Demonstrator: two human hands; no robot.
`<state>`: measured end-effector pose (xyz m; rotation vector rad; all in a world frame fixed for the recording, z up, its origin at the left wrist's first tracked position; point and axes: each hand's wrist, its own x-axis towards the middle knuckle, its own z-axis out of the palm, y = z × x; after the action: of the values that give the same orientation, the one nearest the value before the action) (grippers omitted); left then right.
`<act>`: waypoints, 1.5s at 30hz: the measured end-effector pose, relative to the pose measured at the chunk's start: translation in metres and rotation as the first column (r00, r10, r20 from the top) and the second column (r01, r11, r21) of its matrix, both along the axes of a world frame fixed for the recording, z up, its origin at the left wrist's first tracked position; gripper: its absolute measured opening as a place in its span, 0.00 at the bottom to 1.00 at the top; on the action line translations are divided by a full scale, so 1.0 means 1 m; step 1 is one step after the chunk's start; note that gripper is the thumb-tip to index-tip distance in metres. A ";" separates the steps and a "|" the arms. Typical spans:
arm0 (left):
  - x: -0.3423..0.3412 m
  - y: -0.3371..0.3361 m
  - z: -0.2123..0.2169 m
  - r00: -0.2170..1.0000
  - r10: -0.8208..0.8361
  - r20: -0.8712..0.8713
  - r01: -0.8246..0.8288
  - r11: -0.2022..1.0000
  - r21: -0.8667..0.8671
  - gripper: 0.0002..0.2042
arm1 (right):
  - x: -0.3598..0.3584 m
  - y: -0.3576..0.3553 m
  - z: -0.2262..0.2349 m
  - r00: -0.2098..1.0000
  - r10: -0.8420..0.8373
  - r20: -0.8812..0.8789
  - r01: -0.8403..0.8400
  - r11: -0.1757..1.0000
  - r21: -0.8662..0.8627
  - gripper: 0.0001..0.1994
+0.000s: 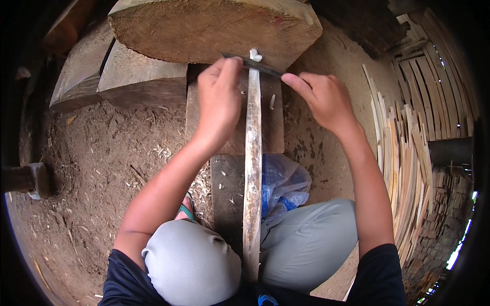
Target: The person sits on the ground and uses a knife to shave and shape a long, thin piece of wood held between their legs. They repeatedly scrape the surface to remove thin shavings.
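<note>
A long pale wooden stick (252, 137) with brown patches runs from between my legs to the big sawn log ahead. Across its far end lies a dark knife (264, 68), held at both ends. My left hand (220, 92) is closed in a pinch on the blade's left end. Fingers curled, my right hand (326, 99) grips the other end, its thumb pointing along the tool; the handle is mostly hidden. A curled white shaving (255, 55) stands at the stick's far tip, just beyond the blade.
The large log (214, 30) lies across the far side, with squared timber (143, 76) at its left. Under the stick is a wooden plank (227, 183), beside a blue-and-clear plastic bag (286, 183). Split wooden strips (408, 163) are piled at right. A hammer-like tool head (38, 179) is far left.
</note>
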<state>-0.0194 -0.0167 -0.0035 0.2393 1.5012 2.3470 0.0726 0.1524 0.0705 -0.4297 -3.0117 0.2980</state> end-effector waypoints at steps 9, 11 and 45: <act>-0.016 -0.002 -0.001 0.993 0.109 -0.051 -0.112 0.992 -0.066 0.13 | -0.018 -0.006 -0.013 0.983 0.092 -0.161 -0.078 0.993 0.092 0.34; -0.013 -0.003 -0.004 0.992 0.083 -0.096 -0.091 0.992 -0.084 0.13 | -0.018 0.008 -0.013 0.992 0.072 -0.103 -0.068 0.997 0.042 0.34; 0.020 -0.018 -0.012 0.950 -0.242 -0.198 0.144 0.901 -0.410 0.19 | 0.001 0.034 -0.027 0.997 -0.054 -0.054 0.043 0.982 -0.181 0.37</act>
<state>0.0002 -0.0349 -0.0153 0.5641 1.9257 1.8631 0.0732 0.1867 0.0436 -0.4986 -2.9236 0.5721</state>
